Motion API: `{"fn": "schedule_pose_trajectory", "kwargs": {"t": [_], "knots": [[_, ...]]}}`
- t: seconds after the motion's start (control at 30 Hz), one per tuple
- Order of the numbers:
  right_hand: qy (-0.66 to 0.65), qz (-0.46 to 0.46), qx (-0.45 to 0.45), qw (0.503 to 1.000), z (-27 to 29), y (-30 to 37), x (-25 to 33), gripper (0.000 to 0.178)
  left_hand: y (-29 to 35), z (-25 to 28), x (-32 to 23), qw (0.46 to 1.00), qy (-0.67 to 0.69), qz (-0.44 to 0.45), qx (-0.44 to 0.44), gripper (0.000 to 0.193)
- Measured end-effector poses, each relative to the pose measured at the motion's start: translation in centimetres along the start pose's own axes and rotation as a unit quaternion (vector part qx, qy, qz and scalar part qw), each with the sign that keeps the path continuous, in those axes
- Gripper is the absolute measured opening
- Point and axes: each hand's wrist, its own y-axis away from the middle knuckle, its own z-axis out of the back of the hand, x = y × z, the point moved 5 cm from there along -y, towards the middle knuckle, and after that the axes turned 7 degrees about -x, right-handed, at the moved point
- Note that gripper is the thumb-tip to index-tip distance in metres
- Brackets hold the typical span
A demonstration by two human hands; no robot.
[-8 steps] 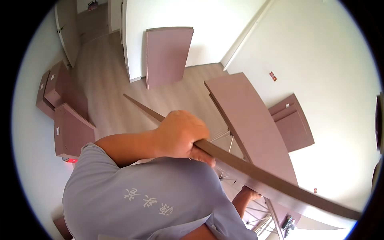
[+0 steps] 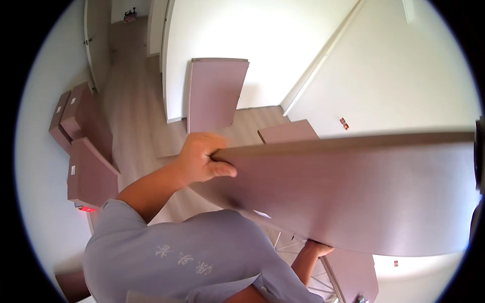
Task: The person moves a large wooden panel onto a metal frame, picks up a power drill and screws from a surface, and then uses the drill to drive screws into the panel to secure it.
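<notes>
A large mauve-brown board [image 2: 343,192] is held up in front of me, its broad face turned toward me and its far end reaching the right rim of the view. My left hand [image 2: 202,160] grips the upper left edge, thumb over the near face and fingers hidden behind. At the lower edge, my right hand [image 2: 318,247] is curled against the board, its fingers partly hidden. A small white label [image 2: 262,214] shows low on the board's near face.
Behind the board, similar panels [image 2: 289,132] lie on a stand with thin metal legs [image 2: 283,245]. Another panel [image 2: 217,96] leans against the far wall. Several mauve panels [image 2: 93,174] stand along the left wall, near an open door [image 2: 97,45].
The board has turned from nearly edge-on to show its broad face, and now covers most of the panels on the stand. My left hand has shifted left; my right hand stays low.
</notes>
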Motion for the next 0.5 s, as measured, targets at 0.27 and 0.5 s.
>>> {"fn": "schedule_pose_trajectory", "kwargs": {"t": [0.27,0.5], "knots": [[0.089,-0.038,0.086,0.992,-16.7,-2.5,-5.9,0.048,0.2,5.5,7.2,0.972,-0.09,0.108,-0.19,0.079],[0.118,-0.139,0.172,0.968,-28.5,-2.6,-17.9,0.046,5.5,16.0,12.7,0.878,-0.331,0.156,-0.307,0.087]]}}
